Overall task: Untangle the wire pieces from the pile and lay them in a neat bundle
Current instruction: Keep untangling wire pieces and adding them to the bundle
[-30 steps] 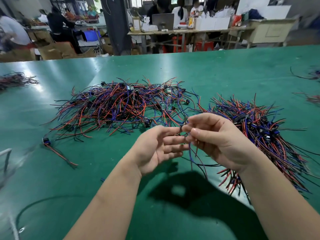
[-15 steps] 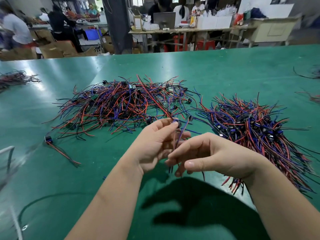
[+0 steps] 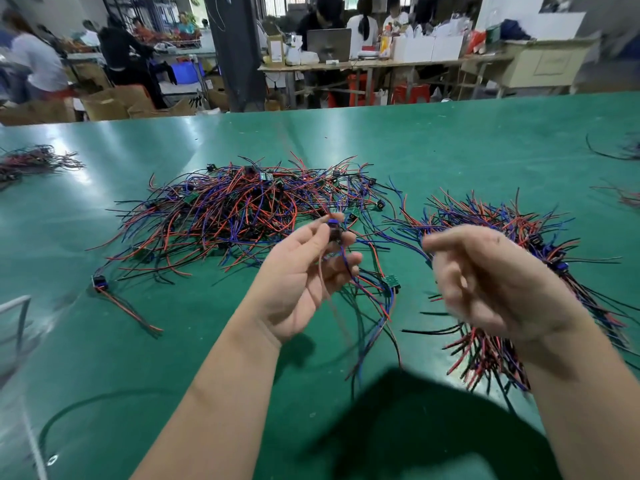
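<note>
Nearest you, the free tails of the wire piece (image 3: 343,258) hang toward the table (image 3: 415,150) and blur among strays beside a loose piece with a green board (image 3: 392,280). Risk: carry it right now and the tails may hook those strays and drag them into the bundle (image 3: 502,223). Your left hand (image 3: 301,285) pinches the piece's dark connector between thumb and fingertips, palm up, the other fingers loosely curled. That is a small purchase, so a snag could pull it free. The piece is in the air between pile and bundle, long axis roughly upright, connector end up and away from you, tails toward you. Your right hand (image 3: 495,285) hovers over the bundle, fingers loosely bent (motion blur: cannot tell if it grips anything), and a careless sweep could scatter the laid wires. Farther off, the pile (image 3: 225,216) lies tangled; any strand linked to your piece would lift with it.
</note>
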The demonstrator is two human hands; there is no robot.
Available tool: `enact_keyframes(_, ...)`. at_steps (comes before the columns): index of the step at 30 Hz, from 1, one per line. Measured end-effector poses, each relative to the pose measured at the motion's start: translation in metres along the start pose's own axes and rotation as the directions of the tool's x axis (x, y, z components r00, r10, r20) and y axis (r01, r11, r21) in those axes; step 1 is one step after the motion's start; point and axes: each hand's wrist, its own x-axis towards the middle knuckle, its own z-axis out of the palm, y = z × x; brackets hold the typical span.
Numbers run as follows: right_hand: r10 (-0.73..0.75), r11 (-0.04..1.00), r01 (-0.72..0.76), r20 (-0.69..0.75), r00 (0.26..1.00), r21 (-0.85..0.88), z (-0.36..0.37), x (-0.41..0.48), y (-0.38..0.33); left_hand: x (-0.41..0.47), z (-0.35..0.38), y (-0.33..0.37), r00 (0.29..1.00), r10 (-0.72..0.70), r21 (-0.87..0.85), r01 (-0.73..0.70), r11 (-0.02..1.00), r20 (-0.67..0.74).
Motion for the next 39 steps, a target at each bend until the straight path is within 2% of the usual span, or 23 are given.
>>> enact_keyframes(1,-0.078,0.991,0.054,-0.203,0.976,-0.12,0.001,0.005,0.003,-0.002,0.002,0.0,0.998,-0.038,0.018,0.037,0.999,0.059)
enact_keyframes(2,-0.11,0.979,0.046,-0.324,0.94,-0.2,0.001,0.01,0.007,-0.004,0.004,-0.002,0.991,-0.072,0.053,0.066,0.996,0.11)
enact_keyframes(3,-0.102,0.97,0.009,-0.374,0.922,-0.243,0.002,0.014,0.011,-0.006,0.006,-0.005,0.983,-0.106,0.092,0.093,0.991,0.15)
enact_keyframes(5,-0.061,0.957,-0.053,-0.378,0.924,-0.285,0.007,0.019,0.018,-0.009,0.01,-0.01,0.966,-0.168,0.149,0.14,0.979,0.199)
enact_keyframes(8,-0.07,0.961,-0.018,-0.309,0.948,-0.275,0.015,0.02,0.021,-0.012,0.012,-0.014,0.949,-0.221,0.19,0.18,0.965,0.223)
enact_keyframes(10,-0.089,0.959,-0.005,-0.318,0.944,-0.284,0.015,0.02,0.021,-0.011,0.013,-0.015,0.953,-0.221,0.193,0.182,0.964,0.206)
enact_keyframes(14,-0.074,0.97,-0.026,-0.395,0.916,-0.242,0.013,0.025,0.023,-0.01,0.015,-0.017,0.966,-0.216,0.218,0.182,0.959,0.146)
enact_keyframes(19,-0.07,0.979,-0.048,-0.551,0.831,-0.196,0.015,0.027,0.021,-0.01,0.015,-0.017,0.952,-0.259,0.283,0.206,0.937,0.162)
enact_keyframes(21,-0.106,0.986,0.004,-0.621,0.777,-0.164,0.014,0.025,0.014,-0.011,0.013,-0.015,0.94,-0.285,0.317,0.217,0.923,0.189)
enact_keyframes(26,-0.178,0.977,0.199,-0.806,0.564,-0.076,-0.004,0.016,-0.01,-0.016,0.013,-0.016,0.878,-0.384,0.4,0.255,0.88,0.285)
enact_keyframes(30,-0.206,0.888,0.46,-0.88,0.429,0.017,-0.016,0.012,-0.016,-0.02,0.01,-0.013,0.812,-0.465,0.466,0.278,0.84,0.353)
enact_keyframes(32,-0.239,0.832,0.554,-0.891,0.385,0.017,-0.02,0.01,-0.021,-0.021,0.009,-0.011,0.807,-0.447,0.457,0.254,0.853,0.387)
enact_keyframes(33,-0.244,0.822,0.569,-0.89,0.386,0.021,-0.022,0.009,-0.023,-0.02,0.01,-0.01,0.826,-0.412,0.425,0.238,0.873,0.384)
enact_keyframes(35,-0.223,0.855,0.517,-0.867,0.445,0.046,-0.023,0.01,-0.023,-0.016,0.01,-0.008,0.882,-0.307,0.29,0.207,0.934,0.358)
enact_keyframes(37,-0.181,0.946,0.324,-0.799,0.574,0.019,-0.02,0.013,-0.016,-0.012,0.01,-0.008,0.933,-0.171,0.073,0.156,0.985,0.315)
enact_keyframes(39,-0.099,0.995,0.064,-0.66,0.745,-0.077,-0.013,0.015,-0.005,-0.008,0.006,-0.006,0.967,-0.041,-0.09,0.066,0.994,0.253)
